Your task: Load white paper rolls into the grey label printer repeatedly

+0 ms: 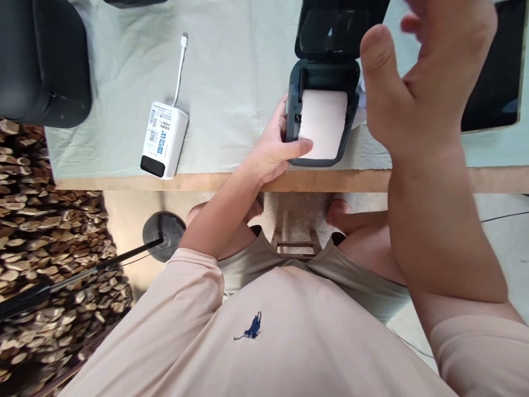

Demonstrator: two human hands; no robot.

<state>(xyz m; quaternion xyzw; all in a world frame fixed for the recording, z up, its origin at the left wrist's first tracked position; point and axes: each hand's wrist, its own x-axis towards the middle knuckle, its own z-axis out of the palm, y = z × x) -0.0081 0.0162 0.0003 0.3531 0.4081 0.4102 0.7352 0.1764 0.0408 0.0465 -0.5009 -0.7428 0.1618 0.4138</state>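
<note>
A dark grey label printer (343, 151) stands near the table's front edge with its lid (328, 33) tipped back. In its bay sits a roll of white paper (324, 121). My left hand (275, 143) grips the printer's left side, fingers around the casing and the thumb resting on the lower left corner of the paper roll. Raised to the right of the printer, close to the camera, is my right hand (430, 77). Its thumb stretches apart from the fingers, which are partly cut off by the top edge; nothing shows in it.
A white power bank (165, 138) with a short cable (179, 71) lies left on the cloth-covered table (223, 110). A black bag-like object (45, 60) stands at the far left, a dark tablet-like panel (494, 82) at the right. Stacked firewood (53, 248) and a round stand base (161, 226) are below left.
</note>
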